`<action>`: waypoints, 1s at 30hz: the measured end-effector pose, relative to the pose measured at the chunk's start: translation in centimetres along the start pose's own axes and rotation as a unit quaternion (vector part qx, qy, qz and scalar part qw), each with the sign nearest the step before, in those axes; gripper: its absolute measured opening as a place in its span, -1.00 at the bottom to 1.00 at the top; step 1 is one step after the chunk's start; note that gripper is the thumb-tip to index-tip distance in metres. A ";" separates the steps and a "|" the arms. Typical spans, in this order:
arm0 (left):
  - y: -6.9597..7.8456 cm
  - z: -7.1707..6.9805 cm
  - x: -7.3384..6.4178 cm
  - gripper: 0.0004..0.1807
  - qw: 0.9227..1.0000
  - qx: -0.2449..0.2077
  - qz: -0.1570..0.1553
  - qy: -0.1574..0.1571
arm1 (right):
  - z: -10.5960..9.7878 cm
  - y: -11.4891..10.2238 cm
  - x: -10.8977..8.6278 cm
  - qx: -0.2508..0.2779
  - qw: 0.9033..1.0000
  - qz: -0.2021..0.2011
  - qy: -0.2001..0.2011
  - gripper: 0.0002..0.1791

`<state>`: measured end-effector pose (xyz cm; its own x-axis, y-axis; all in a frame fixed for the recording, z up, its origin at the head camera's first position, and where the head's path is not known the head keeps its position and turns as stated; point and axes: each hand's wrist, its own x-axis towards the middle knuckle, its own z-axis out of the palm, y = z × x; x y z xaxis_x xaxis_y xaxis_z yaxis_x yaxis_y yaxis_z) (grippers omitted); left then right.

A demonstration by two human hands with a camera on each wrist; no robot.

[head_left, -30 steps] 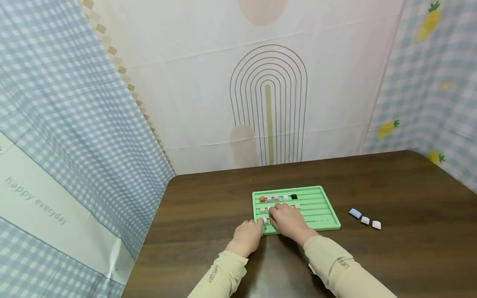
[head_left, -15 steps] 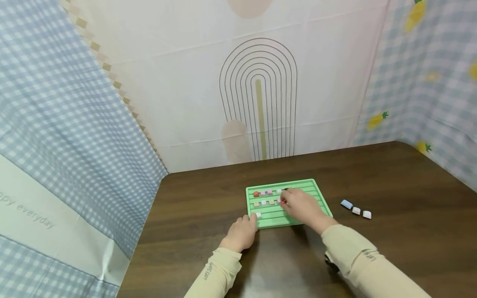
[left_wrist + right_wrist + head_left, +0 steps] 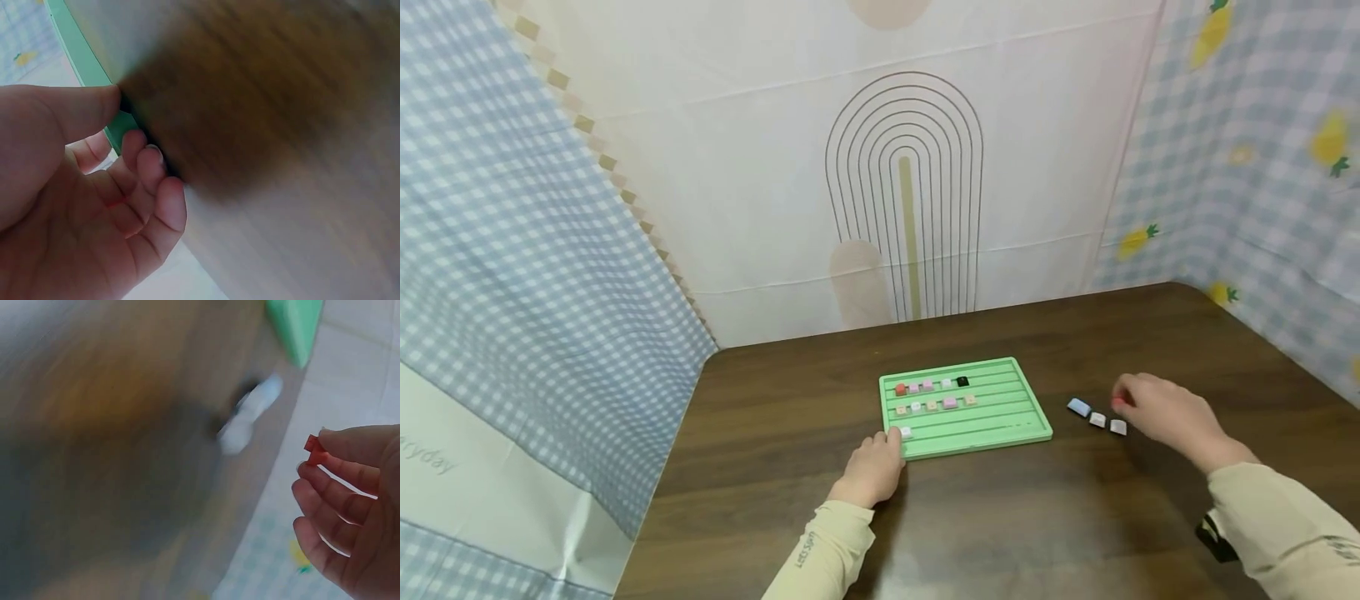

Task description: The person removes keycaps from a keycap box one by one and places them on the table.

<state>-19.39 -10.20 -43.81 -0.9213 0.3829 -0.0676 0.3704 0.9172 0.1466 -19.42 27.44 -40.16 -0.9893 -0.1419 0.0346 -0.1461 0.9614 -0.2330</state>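
A green ridged tray (image 3: 977, 428) lies on the table with rows of small keycaps. My left hand (image 3: 871, 468) grips its front left corner. In the left wrist view the thumb is on the tray's edge (image 3: 80, 53), with the fingers curled beside it. A white keycap (image 3: 906, 432) sits in the tray close to that thumb. Off to the right, my right hand (image 3: 1168, 417) is above the table and pinches a red keycap (image 3: 315, 450) between thumb and forefinger. Just left of it lie a blue keycap (image 3: 1078, 407) and two white keycaps (image 3: 1118, 427).
The tray's back row holds red, pink, white and black keycaps, among them a black keycap (image 3: 962, 381). Beige, white and pink keycaps, including a pink keycap (image 3: 950, 402), stand in the row below. A brown wooden table (image 3: 1000, 517) meets a hanging cloth (image 3: 760, 183) behind.
My right hand has lifted the red keycap from the tray and carried it right, past the loose keycaps. My left hand stays at the tray's corner. The head view has shifted slightly.
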 end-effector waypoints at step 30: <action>-1.0 -0.4 -0.1 -0.89 0.997 -0.045 0.054 0.012 | 1.4 -3.4 1.7 0.025 0.999 -0.030 0.004 -0.82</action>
<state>-19.70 -11.24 -43.56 -0.8798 0.4748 -0.0236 0.4562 0.8571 0.2395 -20.61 23.63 -40.65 -0.9786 -0.1974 0.0588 -0.2060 0.9381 -0.2784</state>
